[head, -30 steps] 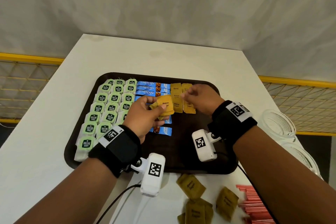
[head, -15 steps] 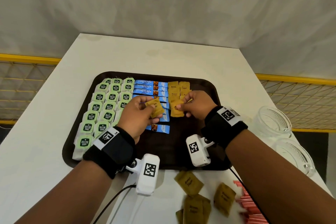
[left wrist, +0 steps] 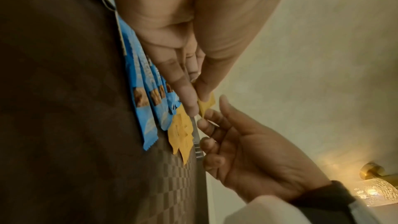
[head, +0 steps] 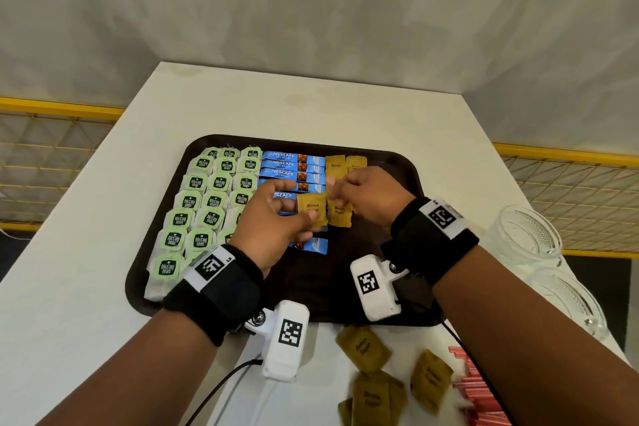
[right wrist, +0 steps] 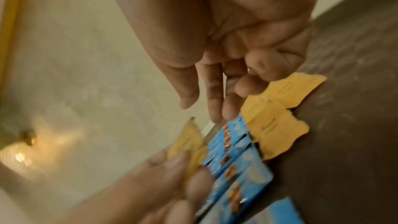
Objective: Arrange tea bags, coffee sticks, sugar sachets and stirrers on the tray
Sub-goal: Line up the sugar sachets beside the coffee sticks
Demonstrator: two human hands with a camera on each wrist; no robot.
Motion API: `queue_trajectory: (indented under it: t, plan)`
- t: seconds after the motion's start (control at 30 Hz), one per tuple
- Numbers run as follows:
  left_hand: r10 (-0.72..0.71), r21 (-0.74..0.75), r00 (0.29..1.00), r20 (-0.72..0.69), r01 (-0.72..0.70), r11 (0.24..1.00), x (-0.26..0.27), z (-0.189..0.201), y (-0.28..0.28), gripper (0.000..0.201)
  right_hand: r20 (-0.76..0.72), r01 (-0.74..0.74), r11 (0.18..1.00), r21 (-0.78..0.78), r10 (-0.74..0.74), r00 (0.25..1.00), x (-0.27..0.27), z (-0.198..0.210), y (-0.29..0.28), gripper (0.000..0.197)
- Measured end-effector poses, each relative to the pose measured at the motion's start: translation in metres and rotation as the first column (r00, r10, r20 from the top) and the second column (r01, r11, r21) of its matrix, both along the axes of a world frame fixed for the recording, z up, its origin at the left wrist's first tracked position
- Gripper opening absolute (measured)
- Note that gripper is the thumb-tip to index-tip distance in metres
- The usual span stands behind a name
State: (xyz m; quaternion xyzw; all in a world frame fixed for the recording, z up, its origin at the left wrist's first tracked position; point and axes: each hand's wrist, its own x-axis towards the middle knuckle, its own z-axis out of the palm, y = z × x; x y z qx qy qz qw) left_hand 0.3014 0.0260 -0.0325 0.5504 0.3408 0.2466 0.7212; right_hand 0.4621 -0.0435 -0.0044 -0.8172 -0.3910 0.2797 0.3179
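My left hand (head: 273,218) hovers over the brown tray (head: 138,273) and pinches a brown sugar sachet (head: 313,211) between thumb and forefinger; the left wrist view shows the same sachet (left wrist: 206,104). My right hand (head: 366,197) is just right of it, its loosely extended fingers (left wrist: 206,125) close to that sachet and holding nothing. Under the right hand a sachet (head: 340,214) lies flat on the tray, and two more sachets (head: 335,162) lie at the far edge. Green tea bags (head: 207,204) fill the tray's left side. Blue coffee sticks (head: 294,166) lie in the middle.
Loose brown sugar sachets (head: 363,349) lie on the white table in front of the tray. Red stirrers (head: 473,391) are piled at the near right. Two glass jars (head: 525,235) stand at the table's right edge. The tray's right half is bare.
My right hand drew back from the far sachet row, laid a sachet on the tray beside the coffee sticks and let go. The left hand kept its sachet.
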Motion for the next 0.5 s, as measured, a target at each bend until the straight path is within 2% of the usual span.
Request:
queue_trajectory:
  t: [0.03, 0.1, 0.2, 0.27, 0.37, 0.5]
  plan:
    - [-0.008, 0.001, 1.000, 0.004, 0.008, 1.000, 0.002, 0.001, -0.001, 0.046, -0.114, 0.004, 1.000, -0.005, -0.004, 0.993, -0.004, 0.004, 0.000, 0.043]
    - [-0.029, 0.008, 1.000, 0.003, 0.029, 1.000, 0.005, 0.002, -0.004, 0.048, -0.239, -0.009, 1.000, 0.005, 0.010, 0.971, -0.007, 0.007, -0.003, 0.037]
    - [-0.048, 0.004, 0.999, 0.007, 0.048, 0.999, 0.009, 0.002, -0.008, 0.049, -0.326, -0.039, 0.992, 0.117, 0.075, 0.942, -0.006, 0.005, -0.010, 0.009]
    - [-0.064, 0.003, 0.998, 0.007, 0.064, 0.998, 0.011, 0.002, -0.011, 0.050, -0.342, -0.014, 0.986, 0.164, 0.070, 0.937, -0.002, 0.001, -0.013, 0.008]
    - [-0.079, -0.001, 0.997, 0.003, 0.079, 0.997, 0.013, 0.001, -0.014, 0.046, -0.312, 0.031, 0.984, 0.175, 0.026, 0.950, 0.005, -0.003, -0.018, 0.009]
    - [-0.070, 0.026, 0.997, -0.046, 0.071, 0.997, 0.011, -0.001, -0.015, 0.041, -0.069, 0.051, 0.995, 0.089, -0.045, 0.997, 0.027, -0.009, -0.026, 0.012]
